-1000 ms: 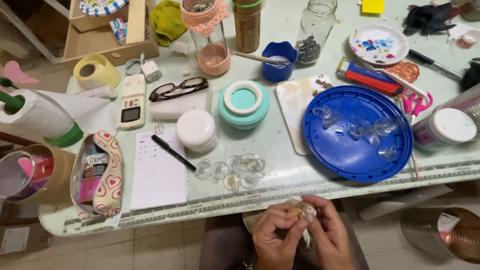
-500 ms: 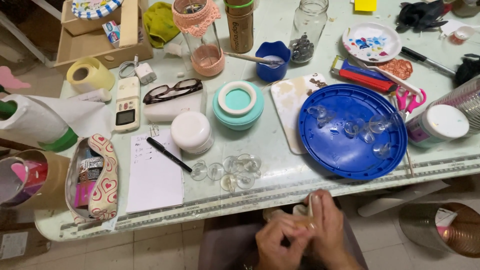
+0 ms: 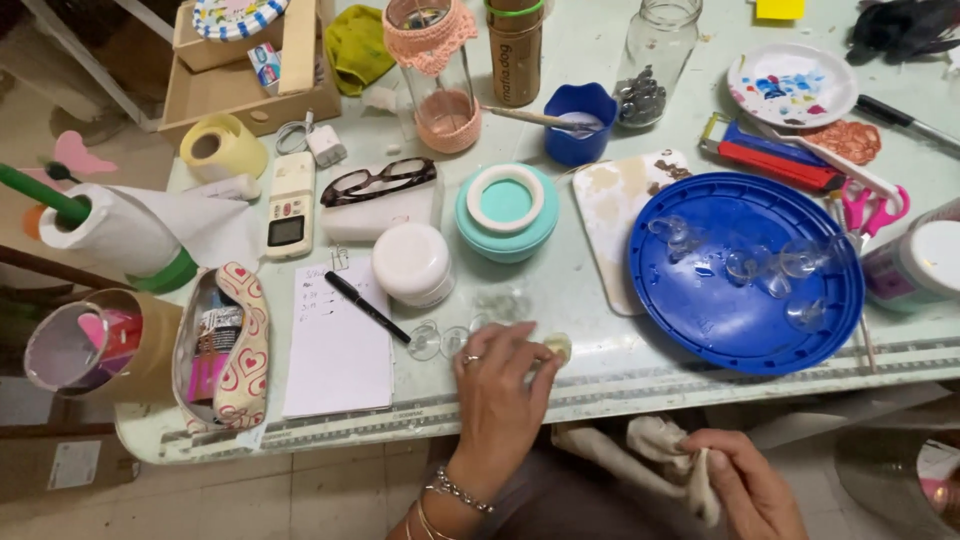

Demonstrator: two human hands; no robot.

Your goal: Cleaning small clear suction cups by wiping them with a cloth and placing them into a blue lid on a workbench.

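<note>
Near the front edge of a pale green surface (image 3: 600,70), the left hand (image 3: 497,385) reaches over a cluster of small clear glass pieces (image 3: 440,338), fingertips closed on one pale round piece (image 3: 557,346). Below the surface edge, the right hand (image 3: 745,485) grips a cream cloth (image 3: 650,455). Just left of the cluster lie a black pen (image 3: 365,306) and a white notepad (image 3: 335,350). A blue round tray (image 3: 740,320) (more clear glass pieces lie in it) sits to the right.

Craft table: paint palette (image 3: 792,84), scissors (image 3: 872,208)
</note>
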